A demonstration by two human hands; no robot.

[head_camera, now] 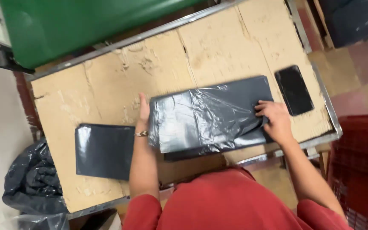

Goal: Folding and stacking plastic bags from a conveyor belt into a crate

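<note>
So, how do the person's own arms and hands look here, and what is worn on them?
Both arms are bare from the short red sleeves down. The left hand has a thin patterned bracelet at the wrist. The right hand shows no ring, watch or glove; its fingers are bare.

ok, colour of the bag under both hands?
Dark grey, glossy plastic bag; head view shows it.

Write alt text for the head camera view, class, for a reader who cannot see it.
A person's two hands press on a dark grey plastic bag lying on a cardboard-covered table: left hand at its left edge, right hand gripping its right end. A folded stack of grey bags lies left, a black phone right.
</note>
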